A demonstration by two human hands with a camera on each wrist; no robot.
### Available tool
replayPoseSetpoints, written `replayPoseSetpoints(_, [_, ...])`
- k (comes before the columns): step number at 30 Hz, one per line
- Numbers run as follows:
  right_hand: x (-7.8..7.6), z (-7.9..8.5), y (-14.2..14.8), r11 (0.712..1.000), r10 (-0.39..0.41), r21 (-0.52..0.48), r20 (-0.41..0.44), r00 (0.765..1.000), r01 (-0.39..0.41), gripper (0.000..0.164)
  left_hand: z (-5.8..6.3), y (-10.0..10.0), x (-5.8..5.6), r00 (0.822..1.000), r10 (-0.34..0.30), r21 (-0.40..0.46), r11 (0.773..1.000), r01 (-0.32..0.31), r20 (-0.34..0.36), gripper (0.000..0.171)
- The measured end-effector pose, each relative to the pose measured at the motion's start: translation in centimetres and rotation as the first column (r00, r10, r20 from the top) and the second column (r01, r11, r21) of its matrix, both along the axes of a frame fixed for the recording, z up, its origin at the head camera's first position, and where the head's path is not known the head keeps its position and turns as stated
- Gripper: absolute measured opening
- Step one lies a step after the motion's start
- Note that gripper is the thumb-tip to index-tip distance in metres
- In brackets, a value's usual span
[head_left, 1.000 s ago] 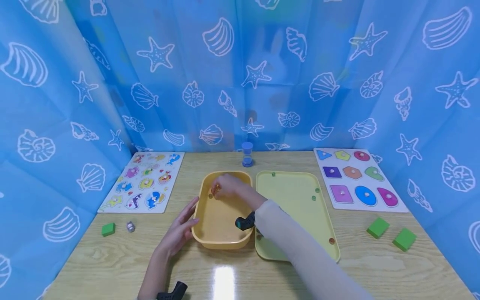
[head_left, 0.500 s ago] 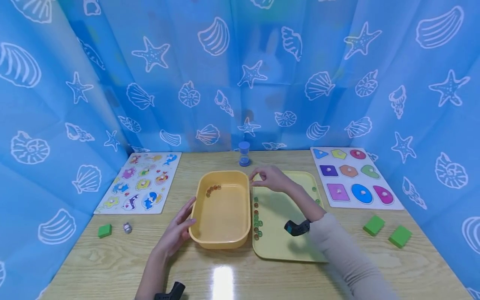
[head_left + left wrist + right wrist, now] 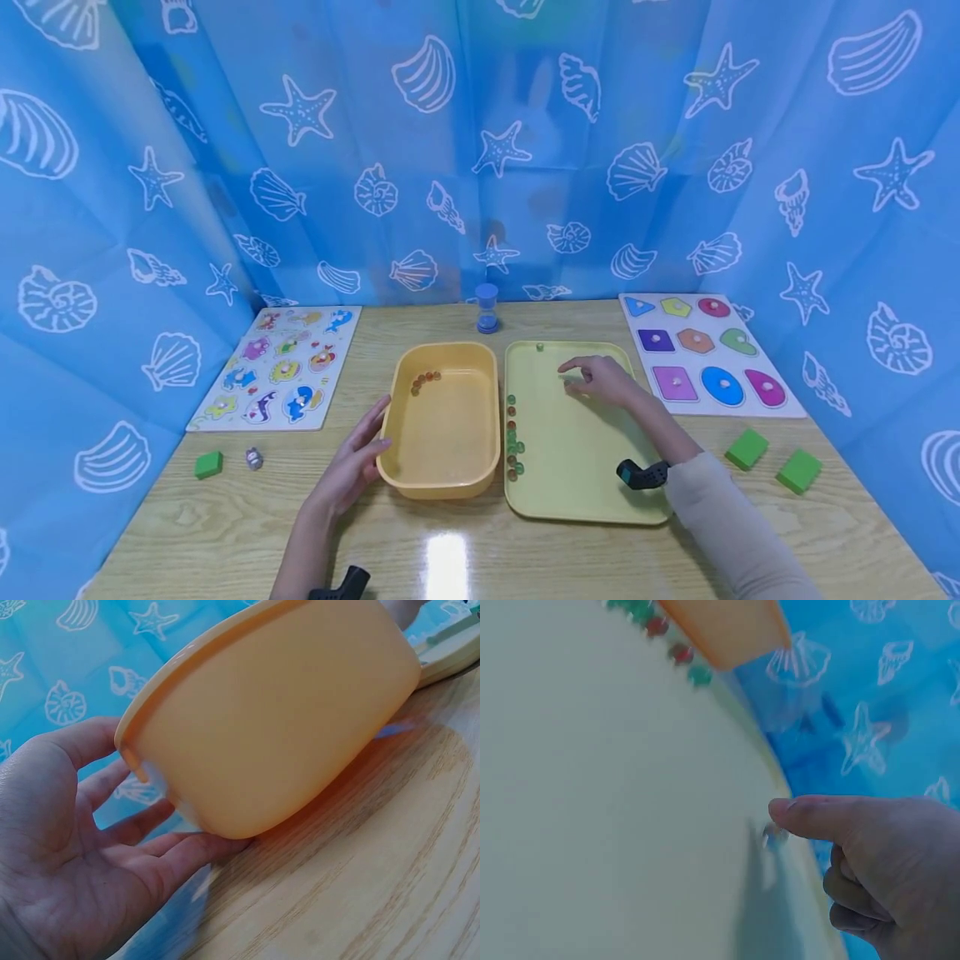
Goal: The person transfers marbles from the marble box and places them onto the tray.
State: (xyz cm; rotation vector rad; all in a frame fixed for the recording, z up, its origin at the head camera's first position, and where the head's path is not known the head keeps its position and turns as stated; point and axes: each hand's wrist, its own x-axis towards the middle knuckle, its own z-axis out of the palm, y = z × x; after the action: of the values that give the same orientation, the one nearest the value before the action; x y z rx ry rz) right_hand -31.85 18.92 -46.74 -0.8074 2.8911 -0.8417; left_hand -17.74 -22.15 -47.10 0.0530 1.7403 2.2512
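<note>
My left hand (image 3: 351, 467) holds the left side of an orange plastic bin (image 3: 442, 487); in the left wrist view, the thumb is at the rim and fingertips (image 3: 232, 844) reach under its base. Several orange glassy marbles (image 3: 428, 377) lie at the bin's far left corner. To its right is a pale yellow tray (image 3: 577, 492), with a row of green and orange marbles (image 3: 512, 425) along its left edge. My right hand (image 3: 603, 381) hovers over the tray's far half, index finger extended. A single marble (image 3: 540, 347) sits by the far edge; the right wrist view shows a blurred marble (image 3: 775, 835) just below a fingertip.
An animal puzzle board (image 3: 273, 367) lies at the left, a shapes puzzle board (image 3: 697, 354) at the right. A blue sand timer (image 3: 487, 308) stands behind the bin. Green blocks (image 3: 747, 449) and a small figurine (image 3: 254, 458) lie at the sides. A shell-print curtain (image 3: 480, 150) hangs behind.
My right hand has lifted out of the bin, passed over its right rim and moved right over the tray. More orange marbles show in the bin. My left hand keeps its place.
</note>
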Motion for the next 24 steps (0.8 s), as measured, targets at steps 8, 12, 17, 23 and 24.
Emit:
replayPoseSetpoints(8, [0.0, 4.6, -7.2, 0.994, 0.087, -0.065, -0.031, 0.996, -0.089, 0.028, -0.1, -0.2, 0.0, 1.000, 0.010, 0.015, 1.000, -0.010, -0.005, 0.065])
replayPoseSetpoints(12, [-0.4, 6.4, -12.9, 0.979, 0.193, -0.055, -0.031, 0.981, -0.195, 0.026, -0.1, -0.1, 0.0, 1.000, 0.011, 0.018, 1.000, -0.011, -0.005, 0.065])
replayPoseSetpoints(17, [-1.0, 6.5, -18.8, 0.950, 0.311, 0.014, 0.004, 0.950, -0.311, 0.021, -0.2, -0.1, 0.0, 1.000, 0.004, 0.020, 1.000, -0.004, -0.001, 0.064])
replayPoseSetpoints(23, [-1.6, 4.6, -22.6, 0.919, 0.372, 0.133, 0.020, 0.928, -0.371, 0.020, -0.2, -0.1, -0.1, 1.000, -0.009, 0.015, 1.000, 0.009, -0.006, 0.064])
replayPoseSetpoints(24, [-1.6, 4.2, -22.9, 0.918, 0.371, 0.140, 0.018, 0.928, -0.370, 0.019, -0.2, -0.1, -0.1, 1.000, -0.016, 0.012, 1.000, 0.017, -0.014, 0.064])
